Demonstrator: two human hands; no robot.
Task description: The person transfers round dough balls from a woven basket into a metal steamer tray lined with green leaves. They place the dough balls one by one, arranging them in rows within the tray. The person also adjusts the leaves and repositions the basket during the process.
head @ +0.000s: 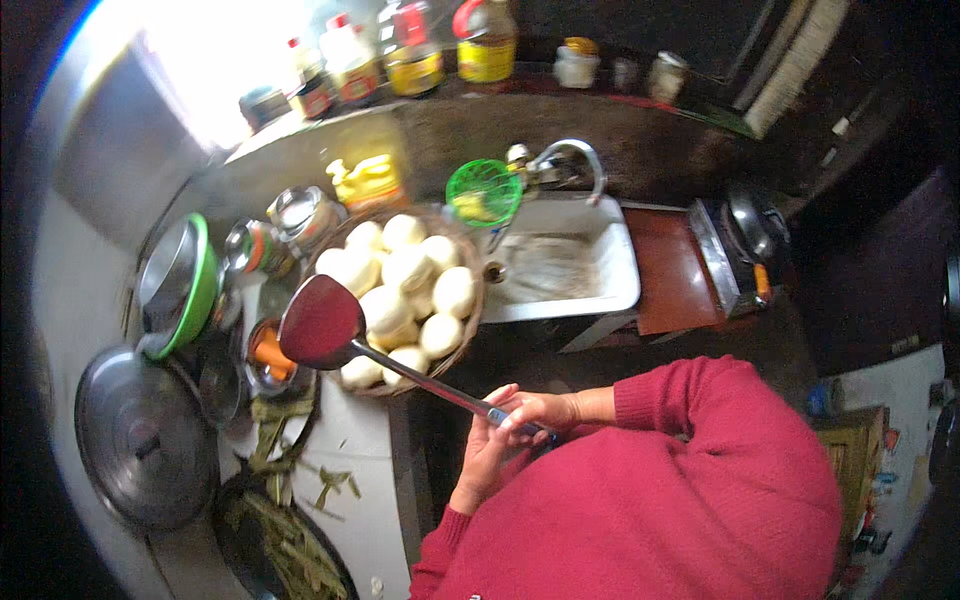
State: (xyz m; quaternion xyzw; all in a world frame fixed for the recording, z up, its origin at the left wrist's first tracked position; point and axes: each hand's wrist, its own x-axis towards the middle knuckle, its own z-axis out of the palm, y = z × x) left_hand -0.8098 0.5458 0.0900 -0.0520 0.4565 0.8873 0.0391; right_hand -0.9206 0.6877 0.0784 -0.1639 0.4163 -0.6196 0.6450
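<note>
Both hands are together in front of my body. My right hand [541, 412] is closed around the blue-marked handle of a wok spatula [420, 377]. My left hand [487, 448] lies beneath the same handle with its fingers against it; how firmly it grips is hard to tell. The spatula's broad blade, reddish in its reflection, points away to the left and hangs over the edge of a round wicker basket [474, 319]. Pale, smooth, rounded buns or similar pieces of food [409, 268] fill the basket.
Right of the basket is a sink [562, 262] with a curved faucet [592, 161] and a green strainer [484, 193]. Bottles [487, 52] line the ledge behind. Left are a green-rimmed basin [196, 277], a metal lid [142, 442] and a dark pan [285, 547] with dried leaves.
</note>
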